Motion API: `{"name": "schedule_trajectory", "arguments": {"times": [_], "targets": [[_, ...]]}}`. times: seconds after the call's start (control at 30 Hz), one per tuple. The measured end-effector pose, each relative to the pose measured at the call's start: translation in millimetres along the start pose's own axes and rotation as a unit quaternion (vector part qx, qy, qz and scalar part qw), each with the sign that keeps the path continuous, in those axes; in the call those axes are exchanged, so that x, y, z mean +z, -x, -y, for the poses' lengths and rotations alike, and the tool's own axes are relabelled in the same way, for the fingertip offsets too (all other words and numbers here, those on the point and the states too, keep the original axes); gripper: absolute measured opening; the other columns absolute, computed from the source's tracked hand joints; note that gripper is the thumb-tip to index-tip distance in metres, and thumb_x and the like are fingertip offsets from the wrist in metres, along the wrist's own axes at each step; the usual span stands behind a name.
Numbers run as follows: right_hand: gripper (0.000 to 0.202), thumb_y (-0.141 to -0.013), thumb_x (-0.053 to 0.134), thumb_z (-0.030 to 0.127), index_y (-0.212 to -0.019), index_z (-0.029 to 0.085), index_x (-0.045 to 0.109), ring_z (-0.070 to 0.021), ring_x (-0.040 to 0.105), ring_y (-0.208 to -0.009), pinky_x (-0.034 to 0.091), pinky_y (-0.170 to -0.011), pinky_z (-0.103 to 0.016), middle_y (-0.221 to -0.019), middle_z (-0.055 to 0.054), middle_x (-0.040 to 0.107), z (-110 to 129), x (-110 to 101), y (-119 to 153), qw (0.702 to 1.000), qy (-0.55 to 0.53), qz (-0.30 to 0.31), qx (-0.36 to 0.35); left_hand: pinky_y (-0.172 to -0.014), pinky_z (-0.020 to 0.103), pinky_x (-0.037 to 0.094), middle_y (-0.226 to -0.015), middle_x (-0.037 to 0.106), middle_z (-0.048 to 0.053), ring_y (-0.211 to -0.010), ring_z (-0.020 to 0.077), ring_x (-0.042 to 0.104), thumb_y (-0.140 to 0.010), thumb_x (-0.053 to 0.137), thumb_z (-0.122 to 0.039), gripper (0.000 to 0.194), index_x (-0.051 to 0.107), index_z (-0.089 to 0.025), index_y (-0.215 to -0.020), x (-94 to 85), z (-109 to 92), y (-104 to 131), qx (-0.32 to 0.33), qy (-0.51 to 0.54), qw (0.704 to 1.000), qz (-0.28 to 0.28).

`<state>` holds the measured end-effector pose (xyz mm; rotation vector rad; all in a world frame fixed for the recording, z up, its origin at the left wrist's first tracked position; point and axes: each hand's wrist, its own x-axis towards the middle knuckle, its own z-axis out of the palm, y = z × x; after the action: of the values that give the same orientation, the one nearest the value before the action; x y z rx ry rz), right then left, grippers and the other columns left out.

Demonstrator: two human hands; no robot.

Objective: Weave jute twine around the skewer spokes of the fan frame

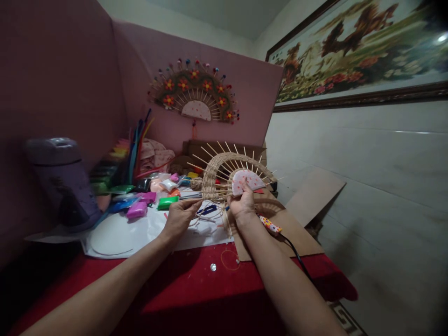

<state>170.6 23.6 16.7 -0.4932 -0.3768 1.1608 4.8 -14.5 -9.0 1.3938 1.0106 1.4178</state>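
Note:
A half-round fan (210, 179) of thin wooden sticks, with a band of tan twine woven through them, is held up over the table. My right hand (243, 203) grips it by the pale, red-dotted half-circle base (240, 181), thumb on the front. At the fan's lower left corner, my left hand (180, 217) is closed in a pinch on the edge by the lowest stick. Bare stick ends fan out beyond the woven band. Loose twine dangles below the fan, between my hands.
Colourful clay packets, including a green packet (168, 202), crowd the left. A purple bottle (65, 186) stands beyond a white disc (112, 233). On cardboard (297, 235) lies a glue gun (269, 225) with a black cord. A finished flowered fan (194, 93) hangs on the pink panel.

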Motion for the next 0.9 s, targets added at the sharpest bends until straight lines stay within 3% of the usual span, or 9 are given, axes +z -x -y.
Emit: {"name": "schedule_trajectory", "arguments": {"times": [0.1,0.27,0.4,0.5,0.73,0.9], "targets": [[0.006,-0.071,0.06,0.024,-0.073,0.019,0.057,-0.0073,0.054,-0.044,0.046,-0.045,-0.018,-0.053,0.006,0.062,-0.3,6.3,7.4,0.997,-0.057,-0.02,0.046,-0.042,0.02,0.033,-0.055,0.061,0.002,-0.046,0.008,0.045,-0.059,0.07,-0.04,0.032,0.069,-0.01,-0.071,-1.7,-2.8,-0.8,0.009,-0.016,1.0,-0.022],[0.003,-0.073,0.058,0.019,-0.076,0.02,0.058,-0.0076,0.059,-0.052,0.05,-0.051,-0.019,-0.059,0.006,0.066,-2.3,7.7,8.8,0.994,-0.083,-0.031,0.065,-0.045,0.021,0.032,-0.05,0.056,0.0,-0.048,0.0087,0.045,-0.063,0.067,-0.038,0.026,0.064,-0.013,-0.059,-8.6,4.5,-7.3,0.075,-0.074,0.993,-0.05],[0.005,-0.073,0.06,0.022,-0.077,0.02,0.058,-0.0081,0.059,-0.051,0.051,-0.053,-0.02,-0.058,0.006,0.065,-4.8,3.4,4.8,0.994,-0.083,-0.031,0.069,-0.053,0.023,0.038,-0.061,0.064,0.004,-0.057,0.0131,0.053,-0.068,0.063,-0.041,0.028,0.068,-0.014,-0.067,-14.1,10.2,-12.3,0.114,-0.128,0.983,-0.072],[0.005,-0.072,0.06,0.023,-0.075,0.019,0.057,-0.008,0.06,-0.052,0.051,-0.053,-0.019,-0.058,0.006,0.065,-3.8,4.3,6.4,0.994,-0.08,-0.035,0.064,-0.056,0.024,0.039,-0.067,0.067,0.005,-0.061,0.0157,0.057,-0.069,0.061,-0.046,0.032,0.07,-0.016,-0.076,-17.6,10.8,-13.0,0.12,-0.185,0.968,-0.119],[0.003,-0.075,0.055,0.02,-0.072,0.02,0.055,-0.0073,0.057,-0.046,0.048,-0.045,-0.018,-0.054,0.007,0.062,1.4,11.3,13.9,0.992,-0.072,-0.079,0.061,-0.05,0.024,0.024,-0.046,0.05,-0.001,-0.048,0.0121,0.042,-0.07,0.056,-0.055,0.04,0.056,-0.02,-0.051,-25.9,5.6,-8.3,0.154,-0.401,0.875,-0.223],[0.004,-0.071,0.059,0.02,-0.072,0.019,0.055,-0.0063,0.056,-0.045,0.047,-0.044,-0.016,-0.054,0.007,0.062,0.0,6.8,9.8,0.994,-0.058,-0.08,0.044,-0.05,0.026,0.018,-0.05,0.055,0.003,-0.05,0.0147,0.045,-0.072,0.054,-0.056,0.042,0.055,-0.019,-0.051,-30.6,1.8,-8.8,0.179,-0.503,0.812,-0.236]]}}
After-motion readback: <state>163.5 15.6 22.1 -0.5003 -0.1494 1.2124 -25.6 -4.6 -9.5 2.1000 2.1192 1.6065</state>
